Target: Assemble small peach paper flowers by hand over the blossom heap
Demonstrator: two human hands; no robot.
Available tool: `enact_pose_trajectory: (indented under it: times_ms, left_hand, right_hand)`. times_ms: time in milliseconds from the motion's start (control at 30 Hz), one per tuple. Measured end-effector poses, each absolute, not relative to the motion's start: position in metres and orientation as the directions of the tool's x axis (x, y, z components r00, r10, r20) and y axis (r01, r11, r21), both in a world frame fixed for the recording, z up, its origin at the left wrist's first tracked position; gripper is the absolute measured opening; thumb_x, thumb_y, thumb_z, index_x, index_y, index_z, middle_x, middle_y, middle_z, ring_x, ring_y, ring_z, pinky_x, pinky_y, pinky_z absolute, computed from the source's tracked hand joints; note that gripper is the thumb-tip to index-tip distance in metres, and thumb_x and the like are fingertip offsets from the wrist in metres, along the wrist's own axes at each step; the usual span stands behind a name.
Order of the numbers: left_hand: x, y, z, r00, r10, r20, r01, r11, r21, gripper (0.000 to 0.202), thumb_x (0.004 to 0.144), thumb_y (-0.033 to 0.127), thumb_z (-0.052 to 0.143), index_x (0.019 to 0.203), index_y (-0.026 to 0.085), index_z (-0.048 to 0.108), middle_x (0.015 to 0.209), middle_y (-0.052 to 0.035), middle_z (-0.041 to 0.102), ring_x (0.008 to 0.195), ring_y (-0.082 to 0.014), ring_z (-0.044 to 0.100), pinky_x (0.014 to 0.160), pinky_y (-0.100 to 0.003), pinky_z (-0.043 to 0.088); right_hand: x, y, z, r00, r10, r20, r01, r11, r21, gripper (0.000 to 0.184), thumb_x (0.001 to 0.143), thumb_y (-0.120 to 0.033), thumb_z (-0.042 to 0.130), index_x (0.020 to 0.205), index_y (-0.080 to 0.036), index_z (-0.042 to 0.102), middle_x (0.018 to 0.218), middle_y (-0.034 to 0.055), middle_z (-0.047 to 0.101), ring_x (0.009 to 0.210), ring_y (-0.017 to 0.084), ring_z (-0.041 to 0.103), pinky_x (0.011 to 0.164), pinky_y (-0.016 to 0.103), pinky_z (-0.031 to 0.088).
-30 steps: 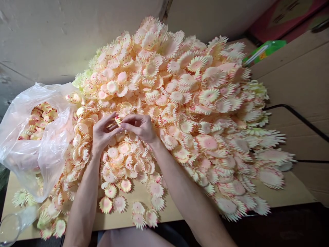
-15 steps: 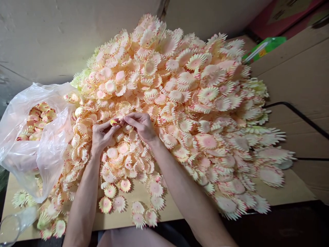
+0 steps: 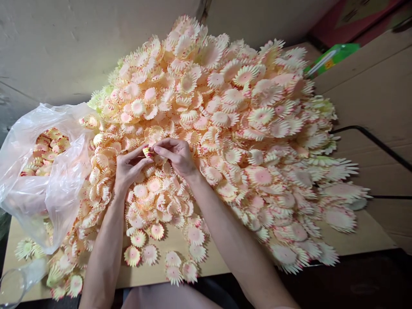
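Note:
Between the thumb and forefinger of my left hand [image 3: 129,169] is a small curled petal piece [image 3: 147,152], yellow-white with red tips. My right hand [image 3: 177,158] is pinched closed at the right side of that piece, its fingertips touching it; part of the piece is hidden by the fingers. Both hands hover over a large heap of scalloped petal discs [image 3: 222,118], cream with pink centres and red-tipped edges. Nearer my body, several loose petal discs [image 3: 149,254] lie between my forearms.
A clear plastic bag [image 3: 64,199] at left holds several rolled flower pieces [image 3: 51,148]. A clear glass [image 3: 13,285] stands at the lower-left corner of the wooden table [image 3: 138,278]. Cardboard [image 3: 380,98], a black rod [image 3: 380,139] and a green packet [image 3: 337,56] are at right.
The petal piece has shifted slightly right and turned in my fingers, so its striped side shows. My left fingers have moved a little right; my right hand is almost unmoved.

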State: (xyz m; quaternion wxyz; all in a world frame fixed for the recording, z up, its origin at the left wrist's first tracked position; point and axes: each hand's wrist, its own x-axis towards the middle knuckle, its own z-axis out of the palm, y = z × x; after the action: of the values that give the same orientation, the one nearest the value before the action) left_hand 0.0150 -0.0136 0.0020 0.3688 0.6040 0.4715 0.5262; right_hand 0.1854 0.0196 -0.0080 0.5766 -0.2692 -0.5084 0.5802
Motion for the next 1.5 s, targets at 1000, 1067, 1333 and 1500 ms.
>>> enact_pose_trajectory:
  times_ms: [1000,1067,1333,1500]
  left_hand:
    - [0.0071,-0.0090,-0.0041,0.119,0.923,0.366,0.341,-0.384,0.858,0.052,0.073,0.036,0.082,0.120,0.015,0.072,0.106,-0.0075,0.075,0.083,-0.0191,0.072,0.080,-0.025,0.056]
    - [0.0067,-0.0090,-0.0048,0.126,0.922,0.367,0.324,-0.388,0.863,0.051,0.074,0.034,0.082,0.121,0.016,0.071,0.108,-0.0072,0.074,0.085,-0.0191,0.073,0.082,-0.025,0.055]
    - [0.0081,-0.0100,-0.0033,0.125,0.933,0.337,0.293,-0.359,0.886,0.053,0.073,0.035,0.082,0.121,0.016,0.071,0.105,-0.0069,0.075,0.083,-0.0190,0.072,0.080,-0.026,0.056]
    - [0.0077,-0.0105,-0.0037,0.119,0.937,0.330,0.309,-0.351,0.884,0.055,0.072,0.038,0.083,0.120,0.015,0.072,0.105,-0.0071,0.076,0.082,-0.0191,0.071,0.080,-0.027,0.056]
  right_hand:
    - [0.1876,0.0165,-0.0042,-0.247,0.941,0.232,-0.478,0.090,-0.873,0.018,0.069,-0.028,0.083,0.080,-0.017,0.073,0.081,0.0015,0.074,0.073,0.013,0.071,0.072,0.023,0.059]
    - [0.1878,0.0170,-0.0052,-0.250,0.942,0.225,-0.481,0.081,-0.873,0.018,0.069,-0.027,0.083,0.080,-0.017,0.073,0.081,0.0014,0.074,0.073,0.013,0.071,0.072,0.023,0.059]
    - [0.1878,0.0188,-0.0065,-0.249,0.946,0.209,-0.474,0.069,-0.878,0.019,0.068,-0.029,0.084,0.080,-0.018,0.073,0.082,0.0015,0.074,0.073,0.013,0.070,0.074,0.024,0.059]
    - [0.1876,0.0180,-0.0069,-0.256,0.948,0.189,-0.480,0.045,-0.876,0.020,0.068,-0.029,0.084,0.080,-0.017,0.073,0.082,0.0018,0.073,0.074,0.013,0.070,0.074,0.025,0.059]
